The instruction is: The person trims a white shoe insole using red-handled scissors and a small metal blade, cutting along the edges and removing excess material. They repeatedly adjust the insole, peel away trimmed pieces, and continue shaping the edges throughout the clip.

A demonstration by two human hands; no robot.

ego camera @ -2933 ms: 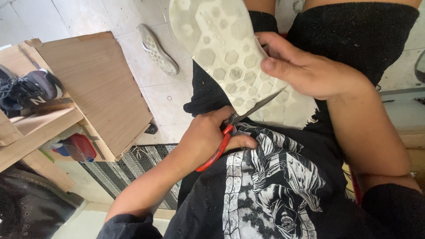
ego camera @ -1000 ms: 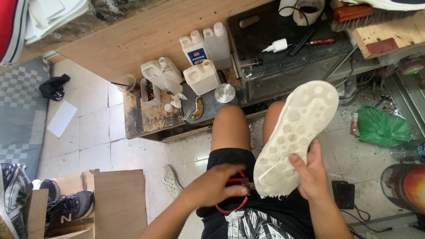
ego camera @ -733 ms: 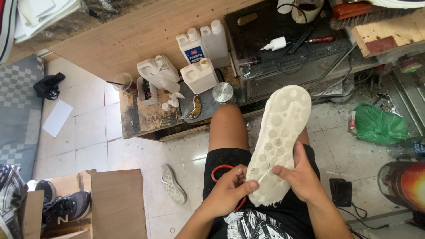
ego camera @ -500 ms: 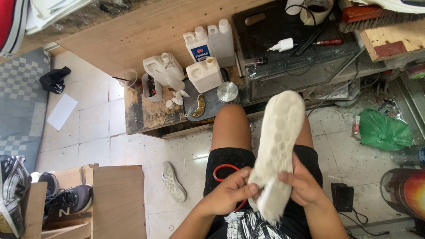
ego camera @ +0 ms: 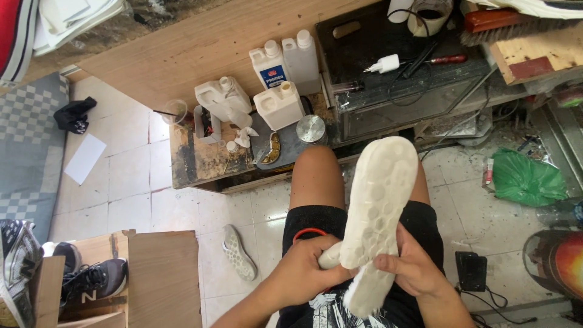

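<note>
A white foam shoe sole [ego camera: 379,200] with a dimpled surface stands tilted over my lap, toe end pointing away. My left hand [ego camera: 306,273] grips its near left edge; a red scissor handle [ego camera: 306,232] shows just above that hand, and I cannot tell if the fingers are still through it. My right hand [ego camera: 410,267] clasps the sole's right edge from below. Both hands rest above my black shorts.
Low wooden stool [ego camera: 197,164] ahead carries white plastic bottles [ego camera: 279,103] and a round tin [ego camera: 311,129]. A dark tray with tools [ego camera: 395,67] sits at the back right. Green bag [ego camera: 525,179] right, another sole [ego camera: 238,252] on the tiles, shoes in a box [ego camera: 91,282] left.
The head view swung from my lap up to the workspace. The sole has turned from flat-on to edgewise, and both hands have closed in on its near end.
</note>
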